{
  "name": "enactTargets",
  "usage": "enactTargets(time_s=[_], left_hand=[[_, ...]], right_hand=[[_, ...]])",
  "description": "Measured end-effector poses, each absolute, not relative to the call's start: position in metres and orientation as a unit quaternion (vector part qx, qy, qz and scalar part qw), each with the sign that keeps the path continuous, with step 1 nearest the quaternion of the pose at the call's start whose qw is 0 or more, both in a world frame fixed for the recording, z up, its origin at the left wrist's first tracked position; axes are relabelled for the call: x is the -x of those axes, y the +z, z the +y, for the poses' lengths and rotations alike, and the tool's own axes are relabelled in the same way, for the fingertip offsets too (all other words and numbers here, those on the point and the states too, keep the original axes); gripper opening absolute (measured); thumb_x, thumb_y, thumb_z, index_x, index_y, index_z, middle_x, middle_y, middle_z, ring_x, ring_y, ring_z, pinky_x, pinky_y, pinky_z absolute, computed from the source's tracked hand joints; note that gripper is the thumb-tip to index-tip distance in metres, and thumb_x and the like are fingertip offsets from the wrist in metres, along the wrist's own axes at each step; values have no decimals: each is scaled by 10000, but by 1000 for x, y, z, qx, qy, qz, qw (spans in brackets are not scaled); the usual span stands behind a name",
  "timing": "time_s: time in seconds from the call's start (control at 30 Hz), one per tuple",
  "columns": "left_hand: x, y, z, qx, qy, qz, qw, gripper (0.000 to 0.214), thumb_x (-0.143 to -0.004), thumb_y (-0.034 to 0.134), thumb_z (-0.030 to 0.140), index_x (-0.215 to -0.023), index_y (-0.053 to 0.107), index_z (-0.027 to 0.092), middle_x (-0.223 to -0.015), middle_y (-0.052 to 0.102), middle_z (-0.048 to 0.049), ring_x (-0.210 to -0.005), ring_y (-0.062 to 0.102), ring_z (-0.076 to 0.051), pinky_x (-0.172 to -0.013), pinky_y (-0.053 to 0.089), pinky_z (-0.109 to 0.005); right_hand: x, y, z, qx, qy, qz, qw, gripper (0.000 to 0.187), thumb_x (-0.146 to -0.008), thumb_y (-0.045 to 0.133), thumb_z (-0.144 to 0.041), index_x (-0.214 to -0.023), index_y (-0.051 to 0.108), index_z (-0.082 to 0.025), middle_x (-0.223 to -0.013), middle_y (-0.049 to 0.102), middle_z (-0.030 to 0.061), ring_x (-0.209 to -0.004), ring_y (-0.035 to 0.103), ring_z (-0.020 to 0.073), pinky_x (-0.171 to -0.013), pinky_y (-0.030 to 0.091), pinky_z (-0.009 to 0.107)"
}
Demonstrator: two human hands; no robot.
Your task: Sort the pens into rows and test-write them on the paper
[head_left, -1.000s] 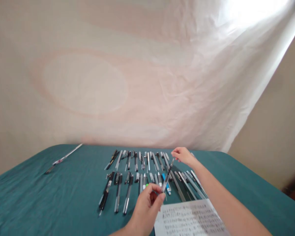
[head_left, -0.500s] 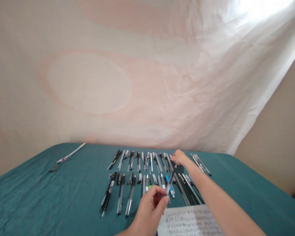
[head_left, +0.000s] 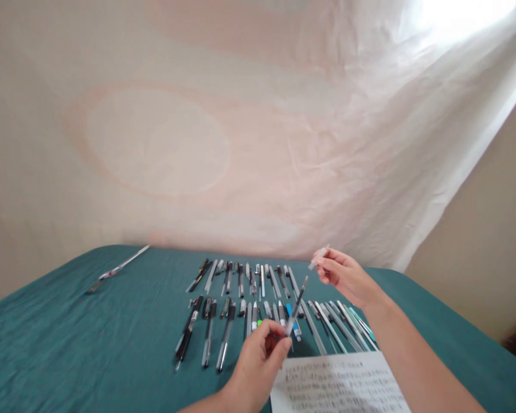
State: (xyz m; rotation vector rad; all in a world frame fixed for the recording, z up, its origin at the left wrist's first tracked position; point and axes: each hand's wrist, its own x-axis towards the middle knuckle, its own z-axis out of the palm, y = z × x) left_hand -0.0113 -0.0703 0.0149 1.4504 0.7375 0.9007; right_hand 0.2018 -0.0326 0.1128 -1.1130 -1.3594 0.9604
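Note:
Pinched between thumb and fingers of my left hand is an uncapped gel pen, its clear barrel low and its tip slanting up to the right. My right hand grips a whitish translucent pen cap between thumb and forefinger. The cap hangs just above the pen tip, slightly apart from it. Below my left hand's right side lies a sheet of paper covered with rows of writing, too blurred to read. Behind the held pen, a blue pen is partly hidden.
Two rows of pens lie on the green tablecloth; many have caps beside them. Black pens are at the front left, and pale pens at the right. A long thin white-tipped item lies far left. A pale cloth hangs behind.
My right hand has risen from the back row of pens, and the pale cap now shows in its fingers near the pen tip. My left hand still holds the pen in nearly the same place.

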Motion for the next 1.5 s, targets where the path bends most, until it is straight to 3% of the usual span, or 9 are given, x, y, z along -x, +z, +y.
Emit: enactTargets(time_s=[0.17,0.47,0.57,0.73,0.97,1.27,1.5], left_hand=[[13,16,-72,-631,387,322,590,180,-787,487,341,-806,462,163,-626,410,48,-563,371,-74,-523,310,-193],[12,13,-70,-631,388,322,590,196,-782,494,359,-815,472,168,-641,425,44,-565,382,-71,-534,315,-192],[12,13,-70,-630,386,321,592,191,-782,493,357,-816,470,170,-636,421,47,-560,378,-70,-531,311,-190],[13,15,-70,-634,384,325,587,183,-783,492,351,-806,470,170,-627,418,49,-554,374,-70,-525,302,-192],[12,10,-70,-631,387,313,595,189,-791,480,359,-813,462,172,-609,402,56,-548,366,-70,-507,282,-193],[14,14,-71,-643,382,314,585,190,-790,483,358,-821,470,171,-623,401,52,-559,360,-71,-520,288,-193],[15,16,-71,-655,390,320,562,199,-796,462,355,-854,497,167,-681,449,22,-583,397,-87,-540,320,-203]], right_hand=[[-178,133,-66,434,388,-584,566,128,-769,558,-293,-794,555,-168,-739,521,11,-555,414,71,-456,360,188],[-173,135,-72,472,336,-616,533,171,-782,537,-325,-821,545,-159,-620,484,-18,-489,395,63,-427,345,192],[-172,137,-74,480,332,-624,519,176,-775,544,-329,-819,540,-159,-664,504,-10,-484,398,54,-429,343,190],[-168,136,-75,486,358,-637,480,185,-770,544,-339,-823,523,-163,-763,521,8,-500,397,47,-438,357,185],[-167,136,-76,492,376,-643,451,189,-773,541,-337,-852,506,-169,-711,474,-14,-517,386,53,-440,358,175],[-168,137,-78,472,397,-658,433,178,-746,579,-308,-752,475,-164,-640,443,-38,-511,383,52,-452,361,177],[-163,127,-76,511,401,-667,366,263,-751,558,-359,-907,550,-148,-627,480,-21,-528,433,77,-472,393,206]])
